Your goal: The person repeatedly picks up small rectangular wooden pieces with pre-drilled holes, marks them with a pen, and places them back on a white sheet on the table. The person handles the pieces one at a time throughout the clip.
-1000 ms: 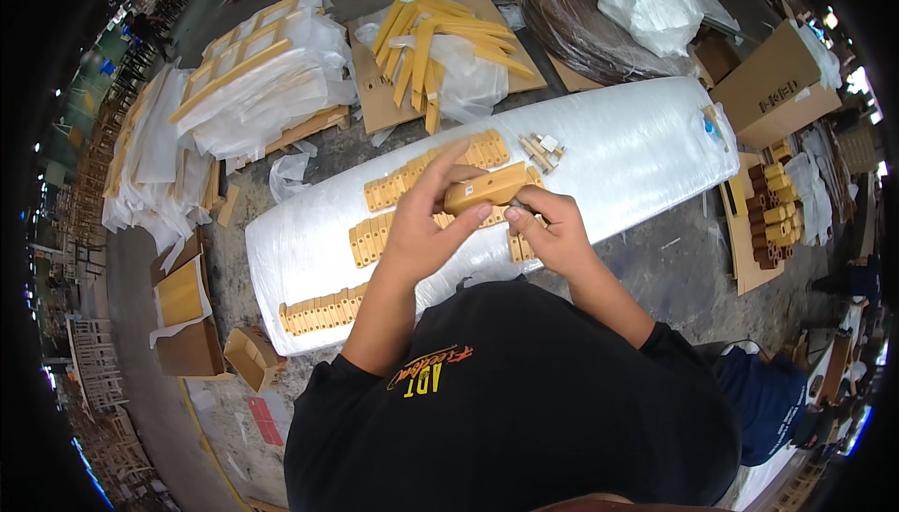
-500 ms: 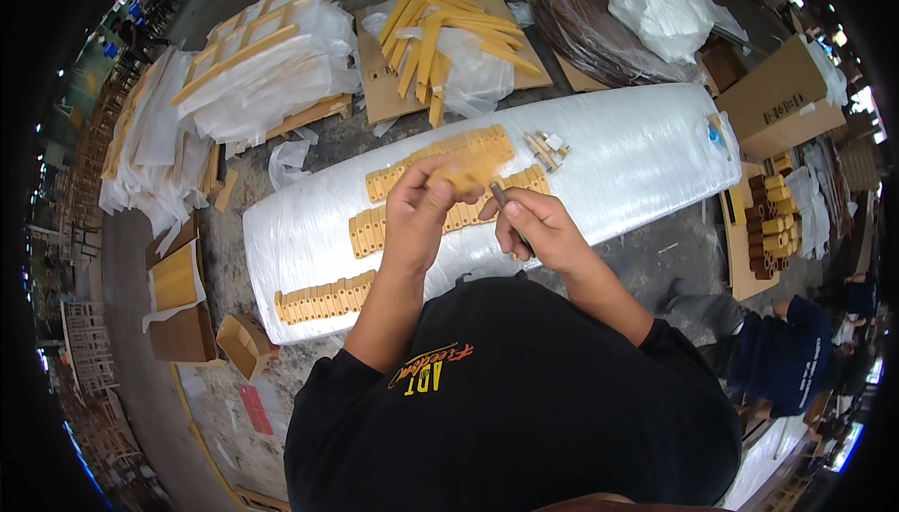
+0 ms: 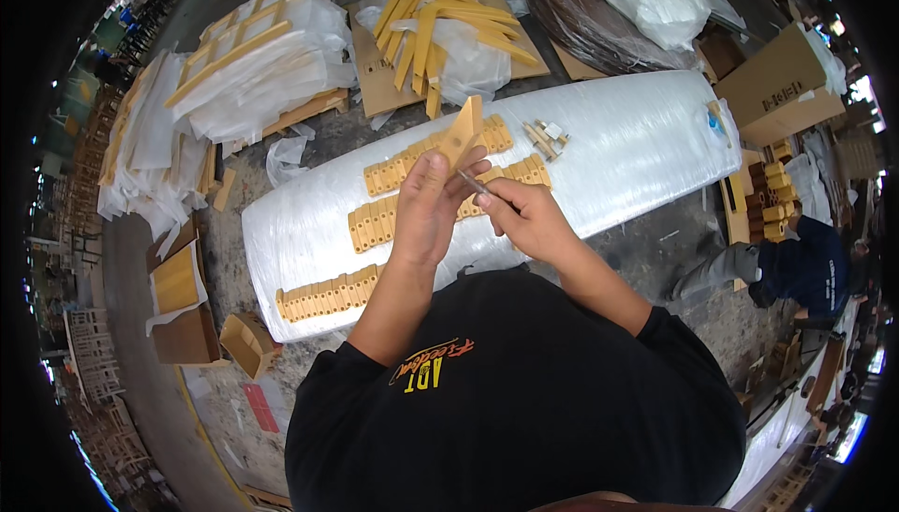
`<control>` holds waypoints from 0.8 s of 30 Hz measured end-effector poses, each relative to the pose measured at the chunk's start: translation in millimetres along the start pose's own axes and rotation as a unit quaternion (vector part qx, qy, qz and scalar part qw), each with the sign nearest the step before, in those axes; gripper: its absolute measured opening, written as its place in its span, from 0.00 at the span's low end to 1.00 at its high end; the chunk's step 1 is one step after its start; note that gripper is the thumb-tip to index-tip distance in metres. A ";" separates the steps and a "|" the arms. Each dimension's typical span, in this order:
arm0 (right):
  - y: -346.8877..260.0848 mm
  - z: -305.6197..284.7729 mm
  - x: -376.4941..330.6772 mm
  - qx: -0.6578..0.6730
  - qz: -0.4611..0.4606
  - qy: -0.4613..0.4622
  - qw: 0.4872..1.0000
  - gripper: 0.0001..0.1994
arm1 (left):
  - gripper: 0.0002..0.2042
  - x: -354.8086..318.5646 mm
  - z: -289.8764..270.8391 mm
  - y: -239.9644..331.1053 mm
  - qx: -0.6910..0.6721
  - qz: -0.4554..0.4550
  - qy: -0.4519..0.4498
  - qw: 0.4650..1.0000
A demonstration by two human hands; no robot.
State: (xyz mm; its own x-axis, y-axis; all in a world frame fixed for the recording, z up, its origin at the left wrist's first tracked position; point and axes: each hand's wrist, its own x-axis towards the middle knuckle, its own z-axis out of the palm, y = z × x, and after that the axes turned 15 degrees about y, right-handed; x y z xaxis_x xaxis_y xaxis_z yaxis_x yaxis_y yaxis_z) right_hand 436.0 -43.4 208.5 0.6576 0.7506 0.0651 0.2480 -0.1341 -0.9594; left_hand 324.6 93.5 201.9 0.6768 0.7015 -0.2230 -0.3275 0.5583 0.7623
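My left hand (image 3: 423, 212) grips a light wooden block (image 3: 464, 128) with a slanted, pointed end and a hole in its face. My right hand (image 3: 526, 217) is closed round a slim dark metal tool (image 3: 471, 181), whose exact kind I cannot make out. Its tip is at the block's lower part, close to my left fingers. Below my hands, similar drilled blocks stand in a back row (image 3: 384, 177), a middle row (image 3: 373, 225) and a front row (image 3: 328, 296). They rest on a long surface (image 3: 627, 147) wrapped in clear plastic.
A small pile of wood and metal pieces (image 3: 546, 141) lies right of the rows. Beyond are angled yellow wooden parts (image 3: 426, 30), wrapped frames (image 3: 272, 53) and a large carton (image 3: 777, 91). An open box (image 3: 247, 345) stands at left; a person (image 3: 796, 264) is at right.
The block in my left hand has turned from a blurred, flatter position to pointing up. My right hand has swung the tool's tip onto it. The person at right has shifted.
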 end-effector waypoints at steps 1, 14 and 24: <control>1.7 -0.8 -0.6 -0.001 -0.004 0.002 1.000 0.12 | 0.27 -0.1 0.9 -2.1 -0.004 0.001 0.001 1.000; 10.5 -13.5 -5.2 0.209 0.122 -0.114 0.964 0.12 | 0.17 -8.6 -6.2 -12.6 0.123 0.156 -0.125 0.972; -0.7 -17.2 -8.2 0.220 0.004 -0.086 0.972 0.11 | 0.18 -22.4 4.6 6.7 0.115 0.158 -0.166 0.967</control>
State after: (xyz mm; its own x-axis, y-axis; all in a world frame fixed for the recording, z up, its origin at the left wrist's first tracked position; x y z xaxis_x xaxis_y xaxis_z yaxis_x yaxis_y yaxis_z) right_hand 442.7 -60.7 213.4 0.5205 0.8526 0.0460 -0.1101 0.1204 -0.9866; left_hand 310.2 79.5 214.9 0.7533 0.6195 0.2209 -0.4225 0.1986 0.8843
